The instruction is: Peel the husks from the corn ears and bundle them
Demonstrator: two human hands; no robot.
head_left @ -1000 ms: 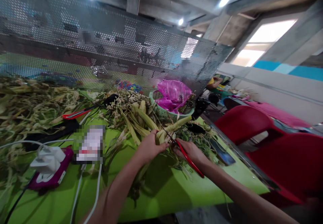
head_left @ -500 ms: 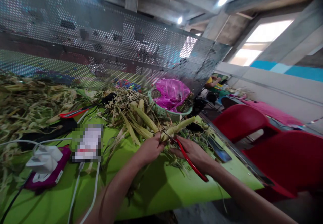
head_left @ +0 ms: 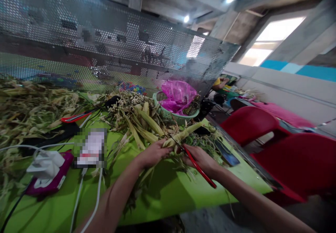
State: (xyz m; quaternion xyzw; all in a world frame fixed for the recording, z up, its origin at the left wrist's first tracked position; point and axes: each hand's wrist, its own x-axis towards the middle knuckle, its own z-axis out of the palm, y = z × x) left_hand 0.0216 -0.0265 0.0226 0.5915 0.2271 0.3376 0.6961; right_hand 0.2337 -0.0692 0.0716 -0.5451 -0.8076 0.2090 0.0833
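Shifted rightward since a second ago, above the bench (head_left: 204, 196), reaching beyond the green basket (head_left: 176, 117): see the pale husk (head_left: 185, 133). Slants up and away rightward, pinched low in fingers of the nearer left hand (head_left: 153, 152); crossed by a red-handled blade (head_left: 195, 163) clasped in the right hand (head_left: 201, 159).

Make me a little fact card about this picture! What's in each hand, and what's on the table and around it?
Left hand: holds the near end of a long, pale yellow-green husk bundle
Right hand: holds a slim red-handled tool, its dark tip at the bundle
Table: lime green, smooth
Left side: heap of dry, tan-green husks; purple power strip with white plugs
Beyond the hands: pale green plastic basket holding a shiny magenta plastic bag
Right side: red chairs
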